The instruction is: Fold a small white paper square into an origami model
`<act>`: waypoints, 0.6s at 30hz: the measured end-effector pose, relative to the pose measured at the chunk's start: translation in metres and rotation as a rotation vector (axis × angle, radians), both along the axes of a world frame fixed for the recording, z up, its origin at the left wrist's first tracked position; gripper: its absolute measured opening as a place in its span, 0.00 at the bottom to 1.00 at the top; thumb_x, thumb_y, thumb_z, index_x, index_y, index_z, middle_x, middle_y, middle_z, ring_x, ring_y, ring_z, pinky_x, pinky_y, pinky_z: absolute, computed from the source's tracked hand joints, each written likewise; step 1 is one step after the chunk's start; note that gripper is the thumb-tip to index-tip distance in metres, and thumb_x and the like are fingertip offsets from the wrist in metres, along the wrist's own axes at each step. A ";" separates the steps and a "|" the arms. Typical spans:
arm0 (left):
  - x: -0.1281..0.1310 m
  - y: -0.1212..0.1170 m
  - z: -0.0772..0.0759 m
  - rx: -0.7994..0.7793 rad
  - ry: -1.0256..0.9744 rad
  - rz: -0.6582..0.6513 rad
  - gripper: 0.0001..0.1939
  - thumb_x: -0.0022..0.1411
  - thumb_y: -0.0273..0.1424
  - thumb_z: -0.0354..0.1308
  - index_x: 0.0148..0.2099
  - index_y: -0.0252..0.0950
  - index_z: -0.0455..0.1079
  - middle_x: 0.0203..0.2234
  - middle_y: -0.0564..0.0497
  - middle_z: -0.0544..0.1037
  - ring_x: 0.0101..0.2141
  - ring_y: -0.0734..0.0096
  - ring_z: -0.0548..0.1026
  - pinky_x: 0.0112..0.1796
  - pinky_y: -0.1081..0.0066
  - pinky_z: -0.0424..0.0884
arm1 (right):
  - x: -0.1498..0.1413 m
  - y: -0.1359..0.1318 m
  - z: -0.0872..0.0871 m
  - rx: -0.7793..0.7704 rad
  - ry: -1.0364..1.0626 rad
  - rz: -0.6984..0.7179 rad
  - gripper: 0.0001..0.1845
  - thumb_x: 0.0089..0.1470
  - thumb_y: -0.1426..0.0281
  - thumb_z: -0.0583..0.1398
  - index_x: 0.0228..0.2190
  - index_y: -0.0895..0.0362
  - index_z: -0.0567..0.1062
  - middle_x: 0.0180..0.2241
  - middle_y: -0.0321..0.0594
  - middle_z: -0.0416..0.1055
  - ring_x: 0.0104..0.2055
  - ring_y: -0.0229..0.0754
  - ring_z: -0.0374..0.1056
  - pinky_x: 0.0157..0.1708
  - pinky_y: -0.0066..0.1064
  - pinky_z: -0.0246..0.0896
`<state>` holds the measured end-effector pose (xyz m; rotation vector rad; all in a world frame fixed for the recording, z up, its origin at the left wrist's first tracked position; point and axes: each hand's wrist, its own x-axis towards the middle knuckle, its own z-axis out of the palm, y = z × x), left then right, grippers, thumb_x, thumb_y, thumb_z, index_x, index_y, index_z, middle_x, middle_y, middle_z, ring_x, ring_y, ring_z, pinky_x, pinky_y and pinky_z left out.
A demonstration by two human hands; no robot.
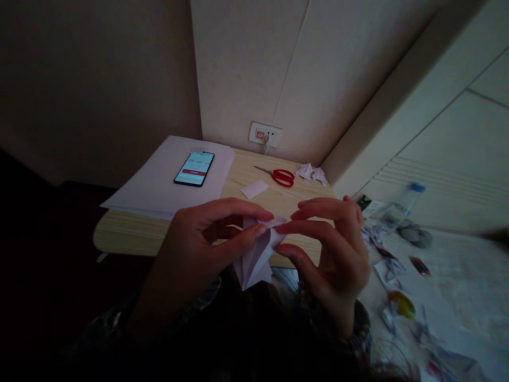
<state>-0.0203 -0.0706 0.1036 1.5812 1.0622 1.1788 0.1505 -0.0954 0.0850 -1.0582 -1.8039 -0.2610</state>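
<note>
Between my hands is a folded piece of white paper, with layered, pointed flaps hanging down over the table's near edge. My left hand pinches its upper left side between thumb and fingers. On the other side, my right hand grips the paper's upper right edge with thumb and index finger, its other fingers curled above. Beyond the hands lie a small white paper rectangle and red-handled scissors. Several small folded paper pieces sit at the table's far right corner.
A stack of white paper sheets covers the left of the wooden table, with a lit phone on top. Behind is a wall socket with a plug. At right, a plastic bottle and scattered papers lie on a pale surface.
</note>
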 end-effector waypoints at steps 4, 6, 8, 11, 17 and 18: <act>0.000 0.000 0.000 0.004 0.001 -0.002 0.04 0.55 0.30 0.62 0.35 0.40 0.78 0.30 0.52 0.82 0.31 0.70 0.79 0.30 0.78 0.76 | 0.001 -0.001 0.000 -0.006 -0.037 -0.026 0.03 0.54 0.66 0.62 0.33 0.49 0.76 0.35 0.35 0.71 0.41 0.45 0.69 0.57 0.49 0.46; 0.000 0.000 -0.001 -0.001 -0.001 -0.003 0.04 0.55 0.30 0.63 0.35 0.40 0.78 0.30 0.53 0.82 0.31 0.71 0.78 0.30 0.78 0.76 | 0.001 -0.001 0.000 0.003 -0.057 -0.032 0.03 0.54 0.66 0.62 0.33 0.49 0.76 0.35 0.35 0.71 0.42 0.45 0.69 0.57 0.50 0.46; 0.000 0.000 -0.001 -0.008 0.000 -0.008 0.04 0.55 0.30 0.63 0.34 0.40 0.78 0.30 0.53 0.82 0.31 0.71 0.78 0.31 0.78 0.76 | 0.002 -0.001 0.000 0.012 -0.076 -0.030 0.03 0.55 0.65 0.61 0.33 0.49 0.76 0.35 0.35 0.70 0.42 0.46 0.69 0.56 0.51 0.46; 0.000 0.000 -0.001 -0.012 0.005 -0.013 0.04 0.55 0.30 0.62 0.34 0.40 0.78 0.31 0.53 0.82 0.31 0.70 0.78 0.31 0.77 0.76 | 0.003 0.000 0.000 0.022 -0.085 -0.028 0.04 0.55 0.64 0.61 0.32 0.49 0.76 0.36 0.35 0.70 0.42 0.46 0.69 0.56 0.51 0.46; -0.001 0.001 -0.001 -0.023 0.008 -0.026 0.04 0.55 0.31 0.62 0.35 0.39 0.78 0.30 0.53 0.82 0.30 0.71 0.79 0.30 0.78 0.76 | 0.004 0.000 -0.001 0.037 -0.087 -0.017 0.04 0.54 0.65 0.61 0.32 0.49 0.77 0.36 0.35 0.70 0.42 0.46 0.69 0.57 0.51 0.45; -0.001 0.001 -0.001 -0.024 0.006 -0.025 0.04 0.55 0.31 0.63 0.34 0.40 0.78 0.30 0.53 0.82 0.30 0.71 0.79 0.30 0.78 0.76 | 0.004 0.000 -0.001 0.039 -0.087 -0.018 0.04 0.54 0.65 0.61 0.32 0.49 0.77 0.36 0.35 0.69 0.42 0.45 0.69 0.57 0.51 0.45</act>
